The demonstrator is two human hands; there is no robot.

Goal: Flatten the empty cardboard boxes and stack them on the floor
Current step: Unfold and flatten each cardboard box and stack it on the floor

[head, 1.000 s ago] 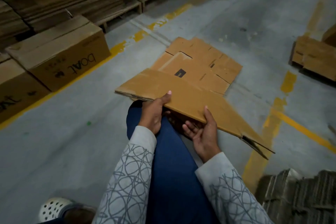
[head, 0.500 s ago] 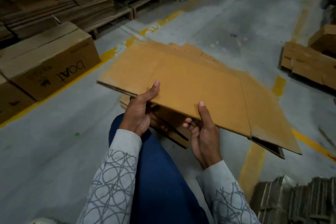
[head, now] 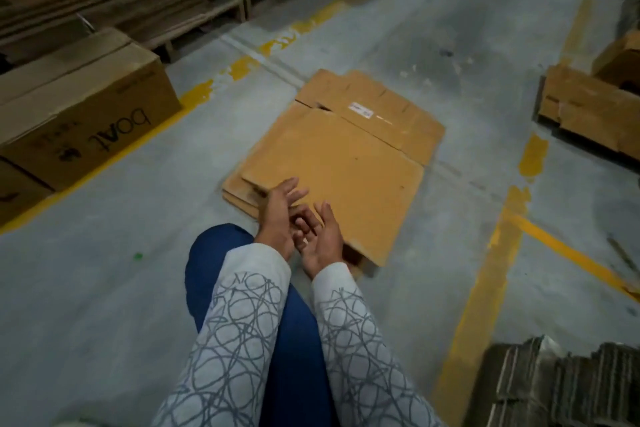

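Flattened box [head: 343, 177]: atop stack [head: 401, 125] on floor [head: 138, 218]. Left hand [head: 280, 215], right hand [head: 323, 243]: fingers spread, holding nothing, over near edge.

A single wide-angle view, worn on the person's head, looks forward and steeply down onto the grey concrete floor [head: 104, 270]. It is close. The blue-trousered knee [head: 214, 260] and grey patterned sleeves [head: 235, 340] fill the bottom edge. The stack of flattened brown cardboard [head: 346, 166] lies just beyond at centre. The printed brown carton [head: 86, 114] sits at the left edge.
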